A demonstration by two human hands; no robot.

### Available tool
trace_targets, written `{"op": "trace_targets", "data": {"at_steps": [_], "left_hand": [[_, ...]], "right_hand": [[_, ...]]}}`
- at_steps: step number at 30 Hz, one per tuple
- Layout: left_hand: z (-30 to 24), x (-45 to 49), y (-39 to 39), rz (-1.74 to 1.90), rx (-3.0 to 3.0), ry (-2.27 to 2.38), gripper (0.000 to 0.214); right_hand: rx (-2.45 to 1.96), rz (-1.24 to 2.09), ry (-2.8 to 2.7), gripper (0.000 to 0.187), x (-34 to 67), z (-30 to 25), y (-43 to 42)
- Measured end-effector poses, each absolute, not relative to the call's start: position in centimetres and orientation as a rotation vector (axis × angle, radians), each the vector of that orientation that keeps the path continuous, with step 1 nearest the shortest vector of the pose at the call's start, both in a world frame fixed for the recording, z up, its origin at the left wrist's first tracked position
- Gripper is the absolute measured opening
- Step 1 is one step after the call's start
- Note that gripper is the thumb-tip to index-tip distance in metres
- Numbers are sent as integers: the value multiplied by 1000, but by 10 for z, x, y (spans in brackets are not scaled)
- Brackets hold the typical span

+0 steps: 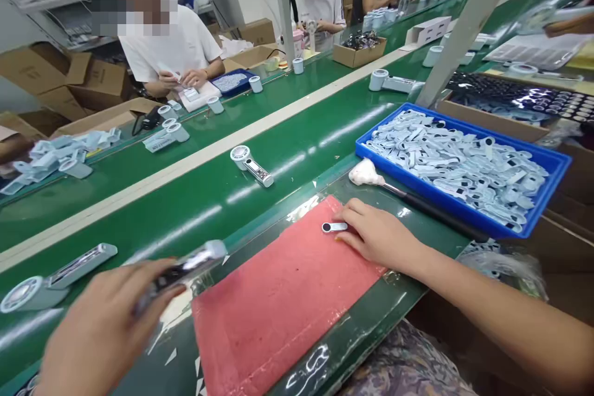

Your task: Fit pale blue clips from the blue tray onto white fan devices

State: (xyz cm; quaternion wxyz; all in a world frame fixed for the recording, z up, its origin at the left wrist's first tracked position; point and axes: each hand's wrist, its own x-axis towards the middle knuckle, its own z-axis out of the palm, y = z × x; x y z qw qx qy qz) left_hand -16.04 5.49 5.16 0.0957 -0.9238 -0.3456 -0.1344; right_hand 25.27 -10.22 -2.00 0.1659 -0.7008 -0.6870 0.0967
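Note:
My left hand (111, 315), blurred by motion, is closed round the shiny, dark-fronted handle of a light-blue handheld fan (199, 260) over the near edge of the belt. The rest of that fan is hidden by the hand. On the red mat (278, 309), my right hand (371, 232) pinches a small light-blue cover piece (335, 227) with a black round spot at its end. Another handheld fan (60, 278) lies on the belt beyond my left hand. Farther out on the belt rests one more handheld fan (252, 166).
A blue tray (547, 198) full of similar cover pieces stands at the right. Before it lies a black-handled tool with a white wrapped head (365, 173). The green belt (185, 210) runs past; a co-worker in a white shirt (171, 43) sits across it.

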Motion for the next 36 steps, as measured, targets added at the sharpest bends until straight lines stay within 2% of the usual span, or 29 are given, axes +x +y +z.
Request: {"op": "trace_targets", "data": {"at_steps": [3, 8, 11, 15, 17, 21, 24, 31, 33, 36], "left_hand": [[57, -80, 7, -378, -2867, -756, 34], [23, -10, -30, -250, -3083, -792, 24], [13, -4, -33, -184, -3176, -984, 27], [19, -11, -35, -380, -3375, -1057, 41], [22, -13, -36, -512, -3459, -1046, 36], [20, -12, -40, -698, -3474, -995, 13], [16, -11, -40, -730, -3449, -1008, 12], [17, -10, -39, -701, -3410, -1019, 7], [19, -12, -45, -672, -3405, -990, 7], [19, -17, -61, -604, -3348, -1046, 16]], "right_hand": [[-1958, 227, -1944, 9, 254, -25, -101], [-1721, 210, -1810, 13, 247, -7, -111], [-1548, 272, -1829, 15, 230, 9, -118], [-1468, 293, -1990, 16, 199, 13, -117], [-1478, 291, -2053, 16, 189, 9, -116], [-1512, 324, -2080, 11, 187, 5, -117], [-1507, 390, -1998, 4, 190, 4, -118], [-1340, 872, -1613, 15, 195, -12, -111], [-1363, 897, -1645, 20, 197, -13, -115], [-1405, 836, -1785, 39, 198, -12, -126]]}}
